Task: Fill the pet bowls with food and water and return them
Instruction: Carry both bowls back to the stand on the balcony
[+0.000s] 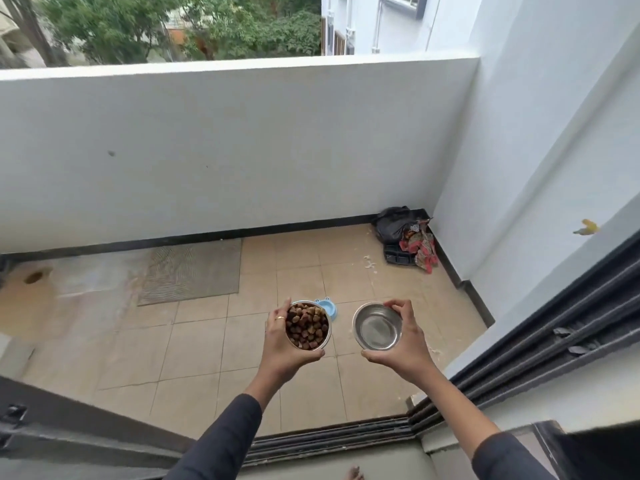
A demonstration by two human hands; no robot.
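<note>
Steel gleams over a tiled balcony floor (207,341) as a person extends both arms from a doorway. Their left hand (282,344) cups a round metal bowl heaped with brown kibble (307,325), thumb under its near rim. Their right hand (403,341) grips a second round steel bowl (377,326), apparently holding water, fingers curled over the far edge. A small blue pet dish (328,306) sits on the floor below.

Two round steel bowls, held level in the air, side by side and apart: food bowl (307,326) heaped with brown kibble (306,323); water bowl (377,326) shiny, contents unclear.
</note>
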